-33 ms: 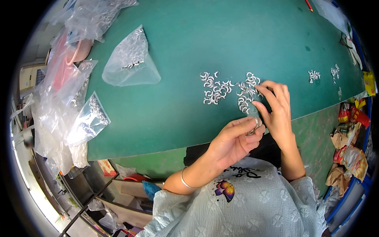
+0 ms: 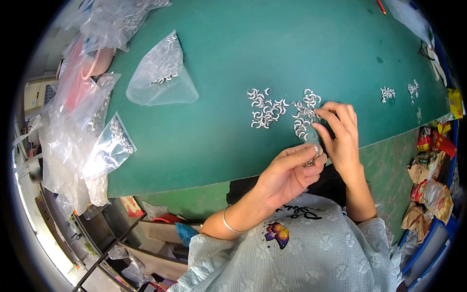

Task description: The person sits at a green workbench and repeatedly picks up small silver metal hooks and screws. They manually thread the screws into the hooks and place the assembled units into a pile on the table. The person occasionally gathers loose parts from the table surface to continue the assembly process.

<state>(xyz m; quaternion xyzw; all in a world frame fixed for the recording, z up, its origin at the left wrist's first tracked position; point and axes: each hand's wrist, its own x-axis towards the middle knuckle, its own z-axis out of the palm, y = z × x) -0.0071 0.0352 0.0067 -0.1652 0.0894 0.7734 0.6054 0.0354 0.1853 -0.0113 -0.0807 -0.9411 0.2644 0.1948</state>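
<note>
Small silver crescent-shaped metal pieces lie in two loose piles on the green table: a left pile (image 2: 265,111) and a right pile (image 2: 302,117). My left hand (image 2: 294,170) is just past the table's near edge, thumb pressed over curled fingers, closed on a little bunch of silver crescent pieces (image 2: 311,161). Those pieces are partly hidden by the fingers. At the right pile's edge, my right hand (image 2: 343,131) reaches down with thumb and forefinger apart, fingertips touching or very close to the outermost pieces.
Two smaller clusters of silver pieces (image 2: 387,94) (image 2: 413,90) sit toward the right. Clear bags of pieces (image 2: 165,73) (image 2: 111,146) and a pink basket (image 2: 99,63) occupy the left. A red pencil-like stick (image 2: 380,7) lies far off. Packages (image 2: 433,194) stand beyond the right edge.
</note>
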